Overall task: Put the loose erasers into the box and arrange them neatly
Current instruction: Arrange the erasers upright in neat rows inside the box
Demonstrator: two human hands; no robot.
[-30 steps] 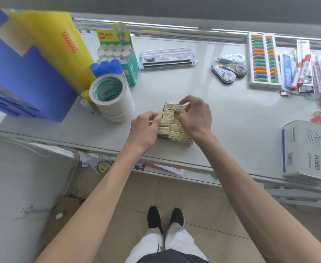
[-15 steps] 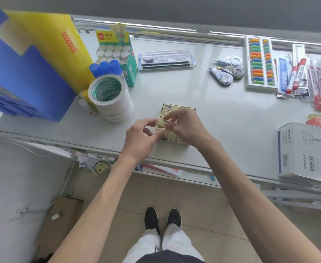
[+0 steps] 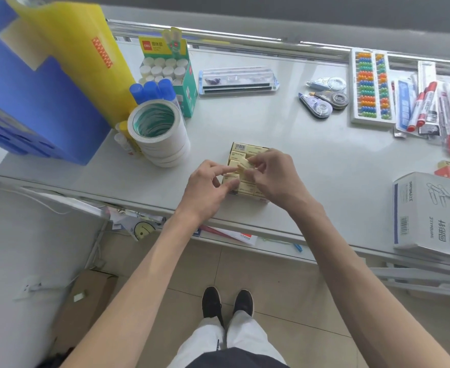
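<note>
Grey bench [image 3: 351, 181] under both hands. My right hand [image 3: 271, 176] fingers pinch loose eraser [image 3: 245, 164], tilted; box [image 3: 255, 149] directly beneath. Left hand [image 3: 208, 187] fingers curled alongside, grip unclear. Best: level eraser, seat in gap, press flush with neighbours.

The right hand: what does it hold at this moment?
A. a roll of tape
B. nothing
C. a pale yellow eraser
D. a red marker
C: the right hand pinches a tilted pale yellow eraser at its fingertips, just over the box of erasers on the table.
</note>
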